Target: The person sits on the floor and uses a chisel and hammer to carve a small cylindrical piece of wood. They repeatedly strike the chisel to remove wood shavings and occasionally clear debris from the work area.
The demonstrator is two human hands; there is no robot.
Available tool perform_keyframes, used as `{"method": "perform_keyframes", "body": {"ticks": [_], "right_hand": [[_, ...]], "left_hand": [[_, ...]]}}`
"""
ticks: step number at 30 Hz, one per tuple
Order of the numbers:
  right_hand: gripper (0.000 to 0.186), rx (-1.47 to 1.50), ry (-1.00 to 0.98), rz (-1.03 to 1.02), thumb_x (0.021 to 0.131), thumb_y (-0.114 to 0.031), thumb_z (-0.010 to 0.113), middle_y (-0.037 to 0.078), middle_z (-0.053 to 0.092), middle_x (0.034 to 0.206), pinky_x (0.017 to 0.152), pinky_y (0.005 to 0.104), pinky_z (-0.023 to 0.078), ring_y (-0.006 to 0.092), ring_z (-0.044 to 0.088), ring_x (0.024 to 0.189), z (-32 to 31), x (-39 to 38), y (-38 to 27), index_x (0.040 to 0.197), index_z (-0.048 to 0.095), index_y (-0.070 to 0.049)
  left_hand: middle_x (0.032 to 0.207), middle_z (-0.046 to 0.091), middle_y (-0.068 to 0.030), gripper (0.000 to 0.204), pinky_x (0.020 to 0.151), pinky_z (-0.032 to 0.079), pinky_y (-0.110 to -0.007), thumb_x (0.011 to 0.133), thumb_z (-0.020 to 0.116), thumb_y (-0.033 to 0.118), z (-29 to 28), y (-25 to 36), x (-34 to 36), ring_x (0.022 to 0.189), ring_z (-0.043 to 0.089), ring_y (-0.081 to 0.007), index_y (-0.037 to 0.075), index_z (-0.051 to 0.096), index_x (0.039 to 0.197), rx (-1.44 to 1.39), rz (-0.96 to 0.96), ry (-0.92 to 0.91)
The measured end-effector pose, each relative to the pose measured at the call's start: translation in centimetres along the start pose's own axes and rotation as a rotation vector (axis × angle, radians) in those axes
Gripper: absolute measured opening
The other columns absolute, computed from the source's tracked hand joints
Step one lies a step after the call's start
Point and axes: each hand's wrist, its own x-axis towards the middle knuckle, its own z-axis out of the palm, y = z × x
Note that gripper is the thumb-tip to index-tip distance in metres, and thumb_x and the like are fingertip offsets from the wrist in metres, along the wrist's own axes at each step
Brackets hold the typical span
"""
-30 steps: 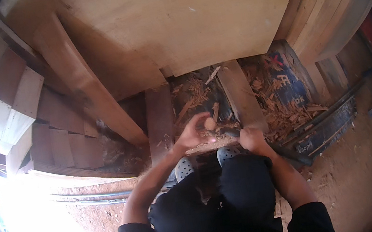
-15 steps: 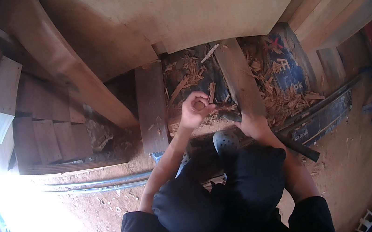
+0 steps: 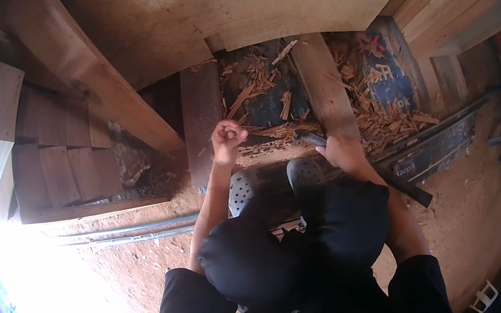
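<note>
My left hand (image 3: 229, 140) is raised over the near left edge of a gap between planks. Its fingers curl in toward the thumb; whatever they may hold is too small to make out. My right hand (image 3: 343, 150) is wrapped round a dark bar-like tool (image 3: 309, 139), whose blunt end points left over a crumbling, splintered wooden beam (image 3: 278, 146). A dark shaft (image 3: 408, 187) shows beyond my right forearm, in line with the tool; the forearm hides whether they join. Loose splinters (image 3: 253, 83) lie behind the beam, one longer wood chip (image 3: 286, 105) among them.
A brown plank (image 3: 203, 121) and another plank (image 3: 326, 83) flank the gap. A large wooden panel (image 3: 243, 5) spans the back. More splinters (image 3: 372, 121) lie at right over a blue printed sheet (image 3: 387, 78). Metal pipes (image 3: 128, 239) run along the floor at left.
My left hand has moved left, away from the wood chip and the tool's end. My right hand keeps its grip on the tool. The whole view has shifted slightly.
</note>
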Motion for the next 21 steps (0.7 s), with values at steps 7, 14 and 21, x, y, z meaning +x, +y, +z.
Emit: {"method": "perform_keyframes", "body": {"ticks": [7, 14, 21], "right_hand": [[0.036, 0.084, 0.02, 0.029, 0.082, -0.039, 0.062, 0.016, 0.065, 0.077, 0.067, 0.0427, 0.051, 0.0334, 0.065, 0.075, 0.8, -0.1, 0.6, 0.08, 0.066, -0.003], [0.034, 0.082, 0.056, 0.028, 0.081, -0.037, 0.063, 0.016, 0.065, 0.078, 0.067, 0.0418, 0.051, 0.0324, 0.065, 0.076, 1.1, 0.1, 0.5, 0.08, 0.066, -0.004], [0.036, 0.056, -0.009, 0.013, 0.081, -0.039, 0.062, 0.016, 0.066, 0.079, 0.069, 0.0416, 0.05, 0.0329, 0.065, 0.077, 0.8, -0.8, 0.4, 0.081, 0.067, -0.003]], "left_hand": [[0.078, 0.06, -0.0042, 0.028, 0.067, 0.048, -0.025, 0.073, 0.065, -0.012, -1.3, -0.1, -0.4, 0.071, 0.058, -0.0134, 0.005, 0.054, 0.093, -0.018, -0.054, 0.025], [0.097, 0.059, -0.0101, 0.033, 0.08, 0.049, -0.032, 0.071, 0.06, -0.014, -0.7, 0.1, -0.8, 0.092, 0.059, -0.0208, 0.003, 0.054, 0.099, 0.044, -0.087, 0.028], [0.098, 0.059, -0.0114, 0.032, 0.086, 0.048, -0.037, 0.07, 0.053, -0.014, -2.8, -0.2, -2.0, 0.096, 0.059, -0.0259, 0.002, 0.054, 0.098, 0.083, -0.135, 0.003]]}}
